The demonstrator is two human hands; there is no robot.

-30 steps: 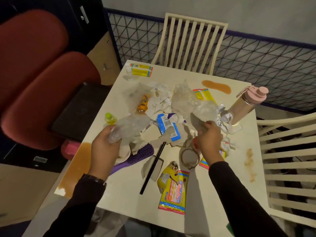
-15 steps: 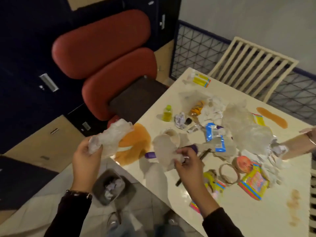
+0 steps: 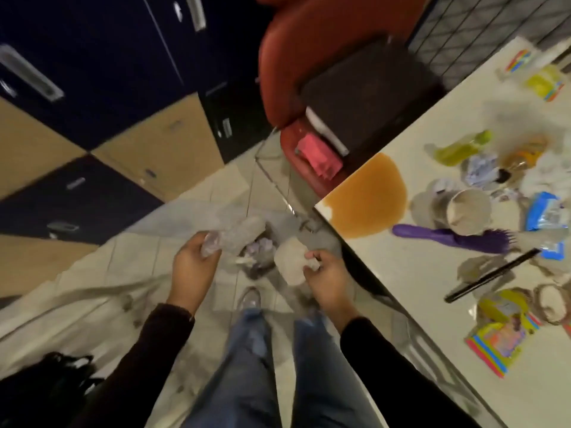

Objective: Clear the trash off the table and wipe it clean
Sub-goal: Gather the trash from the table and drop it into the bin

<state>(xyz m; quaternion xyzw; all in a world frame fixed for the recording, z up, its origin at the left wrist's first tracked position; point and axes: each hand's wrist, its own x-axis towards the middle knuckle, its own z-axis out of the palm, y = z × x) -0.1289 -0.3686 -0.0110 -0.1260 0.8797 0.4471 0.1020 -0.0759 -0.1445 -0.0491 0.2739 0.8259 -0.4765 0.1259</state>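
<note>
The left hand [image 3: 193, 267] is gripping crinkled, translucent plastic wrap [image 3: 234, 234]; the right hand [image 3: 327, 274] is pinching matt, creased paper [image 3: 290, 262]. Right of that hand, the glossy table [image 3: 411, 267] is showing a shiny orange spill [image 3: 369, 196] and a smooth purple plastic brush [image 3: 454, 239].

Cream table [image 3: 411, 273] with an orange-brown spill [image 3: 367, 196]. Purple brush [image 3: 454, 239], black comb [image 3: 491, 274], yellow-green bottle [image 3: 460, 146], blue-and-white wrapper [image 3: 545, 211], off-white cup [image 3: 468, 211]. Yellow packet [image 3: 500, 335] edged in pink, blue and orange stripes. Red chair [image 3: 309, 41], pink cloth [image 3: 318, 156] on its seat. Navy and tan cabinet fronts [image 3: 92, 88] in a chequered pattern. Pale grey floor tiles [image 3: 129, 267]. Clear, greyish plastic [image 3: 234, 236] and beige paper [image 3: 290, 264] in the hands. Blue jeans [image 3: 247, 366], black sleeves [image 3: 148, 350].
</note>
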